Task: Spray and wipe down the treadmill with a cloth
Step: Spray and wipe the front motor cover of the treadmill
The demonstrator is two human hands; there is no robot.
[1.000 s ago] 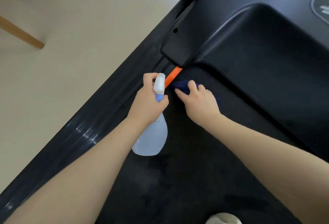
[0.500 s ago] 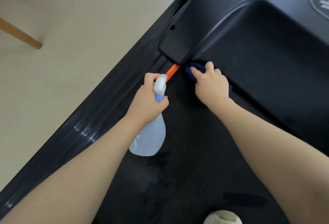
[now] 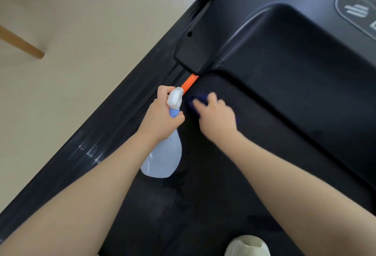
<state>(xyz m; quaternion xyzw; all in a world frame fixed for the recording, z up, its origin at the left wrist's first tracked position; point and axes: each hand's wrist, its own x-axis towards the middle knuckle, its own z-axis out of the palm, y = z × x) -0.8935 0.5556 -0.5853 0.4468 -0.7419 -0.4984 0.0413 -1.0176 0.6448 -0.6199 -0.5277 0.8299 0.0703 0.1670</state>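
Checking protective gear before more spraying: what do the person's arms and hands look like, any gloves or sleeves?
Both forearms are bare as far as the frame shows, with no sleeves in view. The left hand and right hand wear no gloves, and no rings, watch or wristband show. The right hand is slightly motion-blurred.

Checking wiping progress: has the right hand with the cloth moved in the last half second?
Yes. The right hand, pressing the blue cloth, has slid back from the motor cover edge, down the belt toward the person.
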